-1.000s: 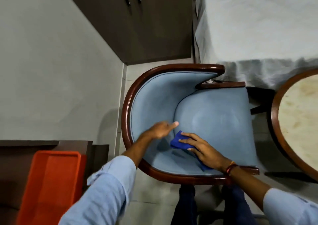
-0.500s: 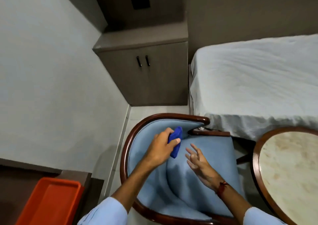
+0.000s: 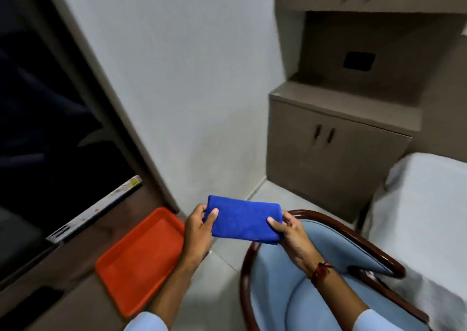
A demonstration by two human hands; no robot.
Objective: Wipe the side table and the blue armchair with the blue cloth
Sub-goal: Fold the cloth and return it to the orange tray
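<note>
The blue cloth (image 3: 243, 219), folded into a flat rectangle, is held up in the air between both hands. My left hand (image 3: 198, 227) pinches its left end and my right hand (image 3: 290, 232) grips its right end. Below and to the right is the blue armchair (image 3: 285, 295), light blue padding inside a dark curved wooden rim; my right forearm passes over its seat. The side table is out of view.
An orange tray (image 3: 141, 257) lies on a dark wooden surface at the lower left, below a dark screen (image 3: 38, 128). A brown cabinet (image 3: 326, 158) stands against the back wall. A bed with a white sheet (image 3: 427, 209) fills the right edge.
The cloth has come off the chair seat, passed to my left hand, and is now held up by both hands. The view has swung up and to the left, away from the round table.
</note>
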